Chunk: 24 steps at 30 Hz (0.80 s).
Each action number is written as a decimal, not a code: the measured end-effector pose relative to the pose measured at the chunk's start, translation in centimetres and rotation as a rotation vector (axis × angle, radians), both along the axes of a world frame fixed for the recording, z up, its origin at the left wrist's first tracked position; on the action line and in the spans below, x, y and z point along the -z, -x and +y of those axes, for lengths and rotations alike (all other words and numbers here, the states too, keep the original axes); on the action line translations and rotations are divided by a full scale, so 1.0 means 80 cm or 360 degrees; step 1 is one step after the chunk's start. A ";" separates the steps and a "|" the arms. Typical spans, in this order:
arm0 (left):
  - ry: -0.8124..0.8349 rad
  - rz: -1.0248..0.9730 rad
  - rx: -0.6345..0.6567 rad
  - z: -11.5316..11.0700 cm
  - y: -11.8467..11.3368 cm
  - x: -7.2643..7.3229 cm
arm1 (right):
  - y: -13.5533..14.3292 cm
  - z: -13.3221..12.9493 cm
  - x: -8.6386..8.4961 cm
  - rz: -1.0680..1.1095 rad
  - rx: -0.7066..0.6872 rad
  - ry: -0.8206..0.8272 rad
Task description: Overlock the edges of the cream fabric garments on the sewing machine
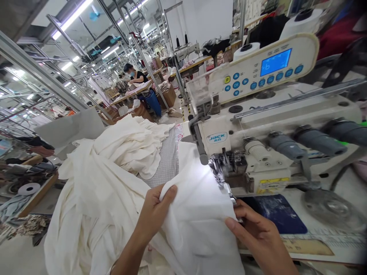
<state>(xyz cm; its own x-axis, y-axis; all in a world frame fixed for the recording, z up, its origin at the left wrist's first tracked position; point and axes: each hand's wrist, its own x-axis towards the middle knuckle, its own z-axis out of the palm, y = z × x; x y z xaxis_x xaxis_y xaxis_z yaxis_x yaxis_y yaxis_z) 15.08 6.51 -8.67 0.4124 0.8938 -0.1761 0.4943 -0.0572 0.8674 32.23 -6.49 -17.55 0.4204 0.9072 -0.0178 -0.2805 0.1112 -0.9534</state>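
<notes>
White fabric (200,198) lies under the needle and presser foot area (219,173) of a sewing machine (275,126) marked JACK. My left hand (157,208) pinches a fold of this fabric between thumb and fingers, left of the needle. On the other side, my right hand (255,229) holds the fabric's right edge between thumb and fingers, just in front of the presser foot. Parts of the fingers of both hands are hidden by the cloth. A lamp lights the fabric beside the needle.
A large heap of cream fabric (106,164) spreads over the left of the table. A dark blue pad (282,214) and a ruler strip (327,240) lie right of my right hand. Thread cones (246,50) stand behind the control panel (258,70). A person (137,78) sits farther back.
</notes>
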 end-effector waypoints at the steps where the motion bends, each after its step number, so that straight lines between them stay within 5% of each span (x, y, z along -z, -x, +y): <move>1: -0.0024 0.0003 0.0003 0.003 -0.001 -0.002 | 0.002 0.000 -0.003 0.0026 0.0026 0.0025; 11: -0.0088 -0.0075 0.0027 0.038 -0.015 -0.012 | 0.009 -0.004 -0.010 0.0090 0.0133 0.0324; 17: -0.0112 -0.0090 0.0046 0.050 -0.023 -0.018 | 0.018 -0.003 -0.018 0.0306 0.0051 0.0237; 24: -0.0670 0.0106 0.0092 0.073 -0.034 -0.033 | 0.039 -0.009 -0.029 0.0341 0.0323 0.0227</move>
